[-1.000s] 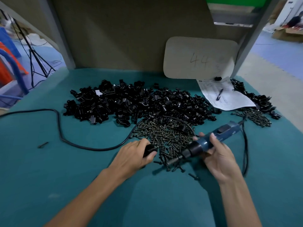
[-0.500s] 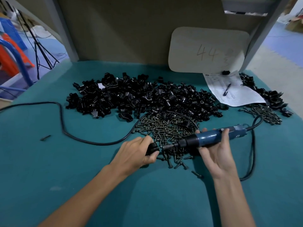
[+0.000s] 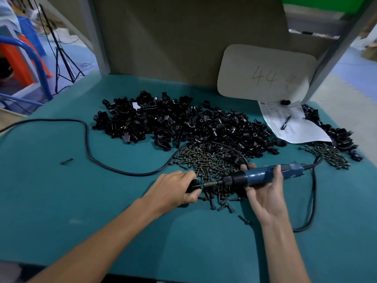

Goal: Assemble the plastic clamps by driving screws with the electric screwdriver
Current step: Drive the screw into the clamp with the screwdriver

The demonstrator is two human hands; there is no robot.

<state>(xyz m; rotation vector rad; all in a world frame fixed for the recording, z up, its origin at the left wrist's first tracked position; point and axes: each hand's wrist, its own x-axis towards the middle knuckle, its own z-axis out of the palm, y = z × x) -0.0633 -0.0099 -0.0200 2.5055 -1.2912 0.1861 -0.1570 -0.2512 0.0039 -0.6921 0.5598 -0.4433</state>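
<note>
Within left hand (image 3: pixel 173 189), a barely visible clamp (image 3: pixel 193 185)

The clamp (image 3: pixel 193 185) is held in the left hand (image 3: pixel 173 190). The screwdriver (image 3: pixel 263 176), held in the right hand (image 3: pixel 265 199), lies directly right of that grip. Screws (image 3: pixel 206 158) are heaped just behind it, loose clamps (image 3: pixel 183 123) farther behind, and a paper (image 3: pixel 293 127) far behind to the right.

Left hand (image 3: pixel 175 188) grips small black plastic clamp (image 3: pixel 193 185); right hand (image 3: pixel 265 193) holds blue electric screwdriver (image 3: pixel 263 176), bit against clamp.
</note>
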